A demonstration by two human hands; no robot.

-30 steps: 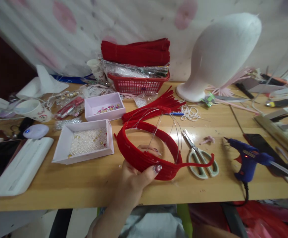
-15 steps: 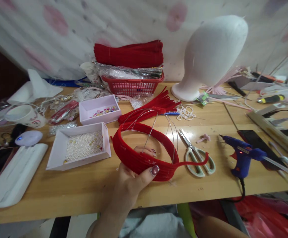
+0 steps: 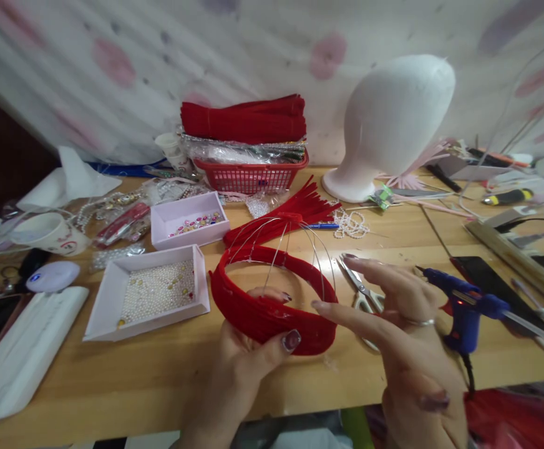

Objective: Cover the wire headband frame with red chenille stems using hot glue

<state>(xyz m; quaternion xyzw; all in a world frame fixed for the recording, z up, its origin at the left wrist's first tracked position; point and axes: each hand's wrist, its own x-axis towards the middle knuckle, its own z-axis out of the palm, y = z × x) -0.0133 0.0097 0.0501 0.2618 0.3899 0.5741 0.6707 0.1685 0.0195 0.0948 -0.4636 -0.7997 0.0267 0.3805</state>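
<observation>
My left hand (image 3: 248,355) grips the near side of a red fuzzy-covered headpiece frame (image 3: 316,333), thumb outside and fingers inside the band. Thin bare wires arch from the band up to a small red top. My right hand (image 3: 407,337) is at the band's right side, fingers spread, one fingertip at the band's upper edge; whether it touches cannot be told. The band's loose red strip is mostly hidden behind this hand. Scissors (image 3: 360,288) lie beyond it, partly covered. To its right rests a blue glue gun (image 3: 463,305) with a lit red light.
Boxes of pearl beads (image 3: 160,284) and gems (image 3: 190,221) stand left. Behind are a bundle of red fuzzy stems (image 3: 295,209), a red basket (image 3: 253,178) and a white foam head (image 3: 393,118). A phone (image 3: 501,293) and power strip (image 3: 519,255) lie right.
My right hand has come in from below right to the band, covering the red strip and part of the scissors. My left hand keeps its grip. The camera view has tilted slightly upward.
</observation>
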